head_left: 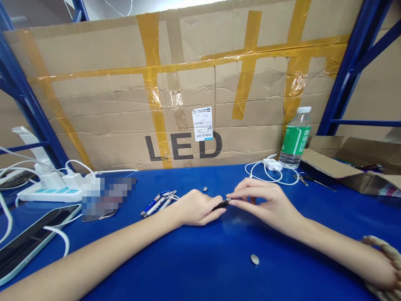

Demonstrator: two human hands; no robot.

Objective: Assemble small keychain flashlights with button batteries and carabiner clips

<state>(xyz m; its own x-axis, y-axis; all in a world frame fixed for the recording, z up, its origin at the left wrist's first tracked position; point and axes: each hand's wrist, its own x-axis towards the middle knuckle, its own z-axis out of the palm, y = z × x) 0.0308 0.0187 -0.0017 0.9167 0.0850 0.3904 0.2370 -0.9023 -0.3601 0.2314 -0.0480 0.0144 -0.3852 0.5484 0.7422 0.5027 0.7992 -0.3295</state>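
Rod (222, 204), black and slender, is enclosed along its body by the curled fingers of the left hand (200, 207), while its bright end is pinched between thumb and fingertips of the right hand (266, 196). Neither hand is nearer: the rod lies directly between them, its long axis set crosswise and slightly raised toward the right; whether the bench (188, 259) is touched cannot be told. Left of the rod, blue-and-silver tubes (156, 204) are grouped; just beyond it, a small metal ring (205, 189) is seen; nearer the wearer and rightward of it, a pale disc (255, 259) is placed.
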